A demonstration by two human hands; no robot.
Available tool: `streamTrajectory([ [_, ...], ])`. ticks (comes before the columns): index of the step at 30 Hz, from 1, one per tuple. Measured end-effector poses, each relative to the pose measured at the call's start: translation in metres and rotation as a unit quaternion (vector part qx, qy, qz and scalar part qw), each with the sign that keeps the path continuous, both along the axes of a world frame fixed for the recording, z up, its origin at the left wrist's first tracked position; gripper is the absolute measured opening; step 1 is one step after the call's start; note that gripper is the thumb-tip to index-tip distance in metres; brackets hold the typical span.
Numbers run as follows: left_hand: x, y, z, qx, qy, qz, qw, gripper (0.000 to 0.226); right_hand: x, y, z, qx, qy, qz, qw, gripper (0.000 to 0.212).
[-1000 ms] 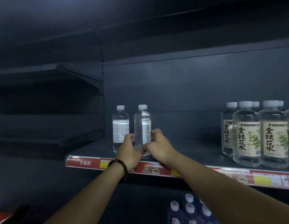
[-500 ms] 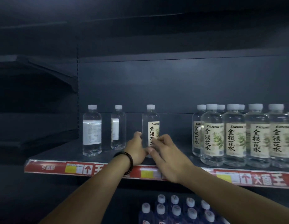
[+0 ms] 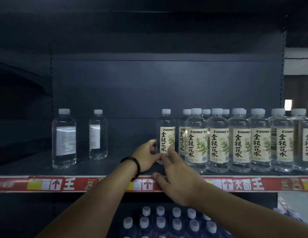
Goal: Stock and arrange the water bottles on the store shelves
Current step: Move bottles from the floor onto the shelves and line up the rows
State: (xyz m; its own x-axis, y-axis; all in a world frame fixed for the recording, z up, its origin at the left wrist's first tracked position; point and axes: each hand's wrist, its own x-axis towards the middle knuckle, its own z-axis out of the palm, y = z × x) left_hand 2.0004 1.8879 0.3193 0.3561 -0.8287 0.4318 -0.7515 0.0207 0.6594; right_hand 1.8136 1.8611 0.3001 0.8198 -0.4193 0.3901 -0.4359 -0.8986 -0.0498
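Plastic water bottle (image 3: 166, 134), upright at mid-frame on the shelf (image 3: 98, 169), stands just left of the labelled row (image 3: 216, 140). I see my left hand (image 3: 148, 155), the nearer one, curled round its lower side. My right hand (image 3: 177, 182) presses straight fingertips on its front.

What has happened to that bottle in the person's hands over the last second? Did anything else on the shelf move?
The held bottle has gone right along the shelf, from near the two back-turned bottles to just left of the labelled row, and its label now faces front. The left hand still grips it; the right hand touches it with its fingers. The other bottles stayed put.
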Motion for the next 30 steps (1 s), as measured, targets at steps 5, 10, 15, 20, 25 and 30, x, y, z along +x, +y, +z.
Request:
streamTrajectory([
  [5,0.001,-0.008,-0.005,0.027,-0.003,-0.001,1.000,0.063,-0.002,0.001,-0.007,0.000,0.009,-0.002,1.000,0.080],
  [10,0.010,-0.014,-0.008,0.047,0.028,-0.018,0.998,0.075,0.005,0.000,-0.011,0.024,-0.029,-0.020,0.999,0.078],
  [15,0.008,-0.006,-0.006,0.052,0.051,-0.023,0.997,0.066,0.010,0.006,-0.011,0.042,-0.050,-0.035,0.997,0.068],
  [20,0.019,0.046,-0.008,-0.089,-0.046,0.151,0.984,0.023,0.024,0.020,-0.003,0.031,-0.088,-0.009,0.996,0.057],
  [25,0.066,0.136,-0.018,-0.206,-0.152,0.319,0.913,0.017,0.071,0.052,-0.002,0.103,-0.122,0.071,0.985,0.055],
  [30,0.111,0.191,-0.020,-0.187,-0.012,0.455,0.871,0.069,0.127,0.089,0.003,0.212,-0.114,0.117,0.964,0.058],
])
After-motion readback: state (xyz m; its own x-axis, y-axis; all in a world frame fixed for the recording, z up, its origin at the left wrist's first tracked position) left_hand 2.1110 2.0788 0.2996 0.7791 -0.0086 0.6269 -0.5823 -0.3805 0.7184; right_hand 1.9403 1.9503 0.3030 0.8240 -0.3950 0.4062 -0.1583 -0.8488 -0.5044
